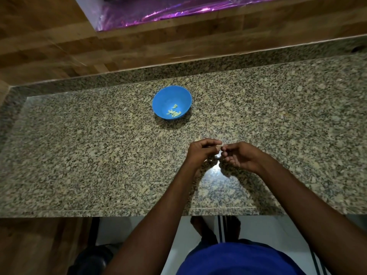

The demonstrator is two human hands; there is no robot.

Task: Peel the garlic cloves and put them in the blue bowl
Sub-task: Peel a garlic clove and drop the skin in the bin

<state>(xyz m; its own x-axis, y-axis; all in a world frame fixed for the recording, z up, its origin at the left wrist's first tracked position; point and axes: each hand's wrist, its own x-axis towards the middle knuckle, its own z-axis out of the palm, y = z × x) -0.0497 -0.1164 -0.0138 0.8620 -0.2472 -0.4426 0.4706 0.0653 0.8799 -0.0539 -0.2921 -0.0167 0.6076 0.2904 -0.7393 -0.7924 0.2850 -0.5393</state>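
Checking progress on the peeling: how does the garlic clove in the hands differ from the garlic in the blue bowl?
The garlic clove is pinched between the left hand and right hand, mostly hidden; the peeled cloves lie loose and in plain sight in the blue bowl. It is a single piece; they are several. Both look pale.

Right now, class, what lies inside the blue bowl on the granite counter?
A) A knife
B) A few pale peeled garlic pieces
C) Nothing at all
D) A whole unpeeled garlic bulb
B: a few pale peeled garlic pieces lie at the bottom of the blue bowl, and nothing else shows inside it.
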